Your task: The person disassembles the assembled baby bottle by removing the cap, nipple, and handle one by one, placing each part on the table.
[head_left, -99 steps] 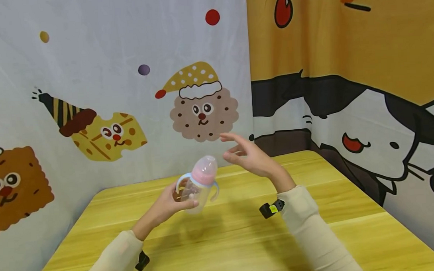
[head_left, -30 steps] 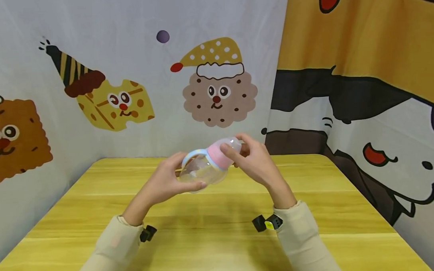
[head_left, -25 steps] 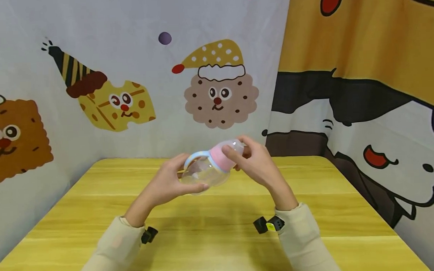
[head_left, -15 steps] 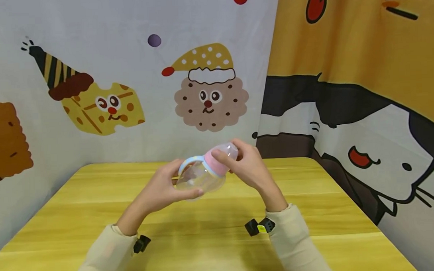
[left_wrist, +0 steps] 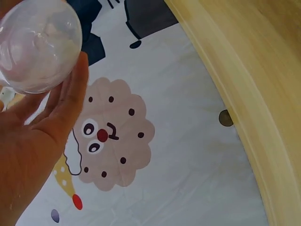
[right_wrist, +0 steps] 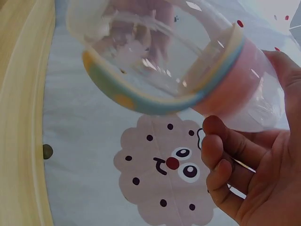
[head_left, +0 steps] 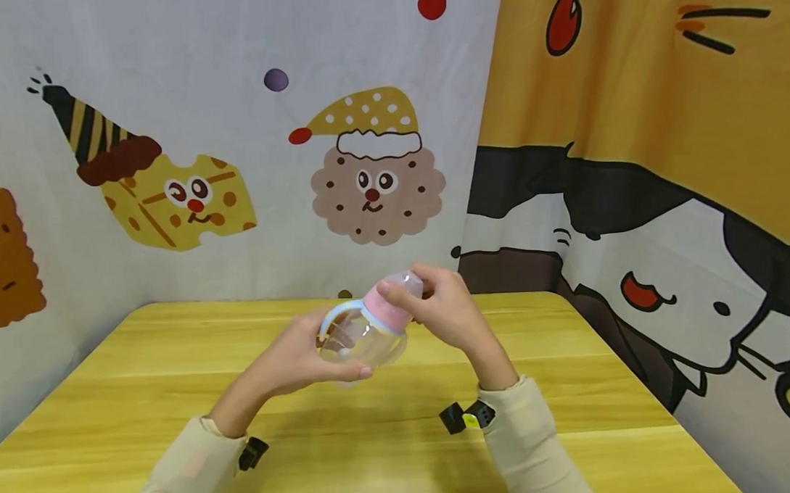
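Note:
A baby bottle (head_left: 366, 342) is held above the table, tilted with its top to the upper right. Its body is see-through, with a pink collar (head_left: 385, 310), a blue handle (head_left: 340, 314) and a clear cap (head_left: 409, 281). My left hand (head_left: 294, 359) grips the body, thumb in front. With thumb and fingers, my right hand (head_left: 449, 310) holds the collar and cap end. The round base (left_wrist: 40, 44) faces the left wrist view, above my left palm. In the right wrist view the right hand's (right_wrist: 258, 174) lower fingers are curled below the cap.
The yellow wood-grain table (head_left: 376, 457) spreads beneath both hands. Behind it hangs a pale curtain (head_left: 218, 35) with cartoon food prints, and an orange and black-and-white cartoon curtain (head_left: 625, 100) covers the right side. Black wrist cameras (head_left: 453, 417) sit at both cuffs.
My right hand, apart from the bottle at first, has come to hold its cap end. The bottle has tipped over to the right. Lately both hands sit slightly lower in the head view.

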Demonstrator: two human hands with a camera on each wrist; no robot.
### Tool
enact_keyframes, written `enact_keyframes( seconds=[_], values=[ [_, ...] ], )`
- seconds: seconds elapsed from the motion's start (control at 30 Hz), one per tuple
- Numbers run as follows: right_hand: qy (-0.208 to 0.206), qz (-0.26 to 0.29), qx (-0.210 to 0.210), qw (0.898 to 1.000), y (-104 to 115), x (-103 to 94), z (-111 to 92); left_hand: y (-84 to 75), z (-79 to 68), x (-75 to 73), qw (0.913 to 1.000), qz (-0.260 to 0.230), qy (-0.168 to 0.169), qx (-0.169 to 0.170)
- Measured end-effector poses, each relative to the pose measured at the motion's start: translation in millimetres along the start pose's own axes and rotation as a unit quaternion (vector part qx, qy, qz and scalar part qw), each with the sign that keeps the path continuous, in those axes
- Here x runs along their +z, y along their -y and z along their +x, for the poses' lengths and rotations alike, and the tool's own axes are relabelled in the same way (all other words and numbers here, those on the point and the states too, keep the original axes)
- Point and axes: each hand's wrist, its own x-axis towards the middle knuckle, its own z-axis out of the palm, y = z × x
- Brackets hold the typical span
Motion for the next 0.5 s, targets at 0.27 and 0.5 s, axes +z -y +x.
enact_keyframes(
  seconds=[0.27, 0.5],
  values=[
    [0.035, 0.049, -0.022, 0.998, -7.5, -4.1, 3.0, 3.1, 4.7, 2.5, 0.9989, -0.035, 0.028, 0.014],
    [0.072, 0.1, -0.011, 0.992, -7.7, -3.2, -1.6, 0.4, -1.2, 9.7, 0.998, -0.049, 0.02, 0.035]
  ],
)
